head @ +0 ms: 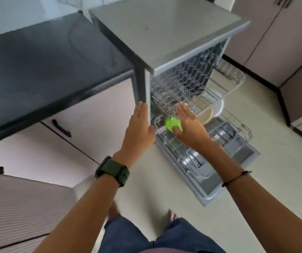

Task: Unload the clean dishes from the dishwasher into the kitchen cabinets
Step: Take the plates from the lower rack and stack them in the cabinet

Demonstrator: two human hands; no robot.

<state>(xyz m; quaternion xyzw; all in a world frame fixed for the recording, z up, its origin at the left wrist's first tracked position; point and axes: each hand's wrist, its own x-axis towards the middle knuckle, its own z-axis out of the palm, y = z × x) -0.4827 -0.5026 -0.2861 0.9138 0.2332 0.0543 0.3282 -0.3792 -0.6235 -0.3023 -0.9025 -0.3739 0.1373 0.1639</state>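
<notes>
The grey dishwasher point(164, 33) stands open with its door point(225, 170) folded down and its wire racks point(201, 84) pulled out. A bright green dish point(170, 123) sits in the lower rack near the left front corner. My right hand point(188, 125) hovers over it with fingers straight, the thumb lying across the green dish. My left hand point(139, 126) is flat and extended beside the dishwasher's left front edge. White and cream plates point(212, 110) stand in the rack to the right of my right hand.
A black countertop point(46, 61) runs to the left, over pale cabinet doors with a black handle point(61, 127). More cabinets point(274, 42) line the far right. The beige floor point(164, 189) lies below, with my feet and blue shorts at the bottom.
</notes>
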